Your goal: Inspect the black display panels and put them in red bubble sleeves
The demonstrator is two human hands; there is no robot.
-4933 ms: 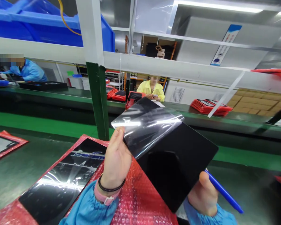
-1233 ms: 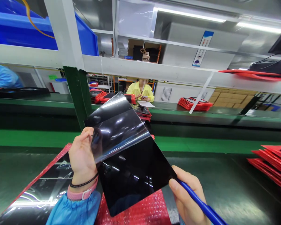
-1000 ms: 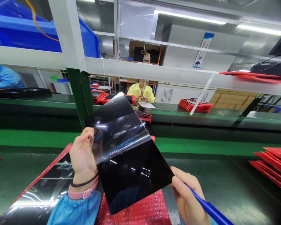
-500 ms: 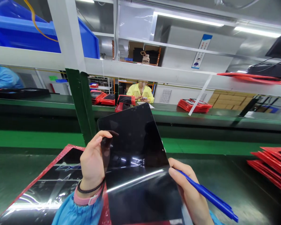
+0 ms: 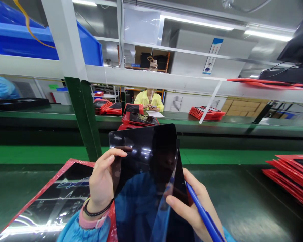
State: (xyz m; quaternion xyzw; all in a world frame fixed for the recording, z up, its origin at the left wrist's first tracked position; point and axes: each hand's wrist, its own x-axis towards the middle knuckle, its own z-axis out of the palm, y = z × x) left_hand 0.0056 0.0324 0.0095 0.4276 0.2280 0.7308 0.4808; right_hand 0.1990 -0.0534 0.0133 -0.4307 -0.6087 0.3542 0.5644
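Note:
A glossy black tablet (image 5: 141,174) is held up in front of me, its screen tilted toward me and mirroring lights and a blue sleeve. My left hand (image 5: 102,179) grips its left edge, fingertips resting over the glass. At the right edge, my right hand (image 5: 194,203) holds it with the thumb on the front. A blue pen (image 5: 204,213) is also tucked in that hand, slanting down to the right. Near the right thumb runs a pale, see-through streak; whether it is film or reflection I cannot tell. Below left lies a shiny black panel (image 5: 65,191) on red bubble wrap (image 5: 37,198).
Red sleeves (image 5: 290,178) are stacked on the dark green bench (image 5: 232,195) to the right. More red packs (image 5: 138,118) sit beyond the tablet. A green-wrapped post (image 5: 83,117) rises at left. Across the far bench is a person in yellow (image 5: 148,101).
The tablet has turned more upright and sits slightly lower. My right thumb has moved inward onto its front, and the pen now points more steeply down.

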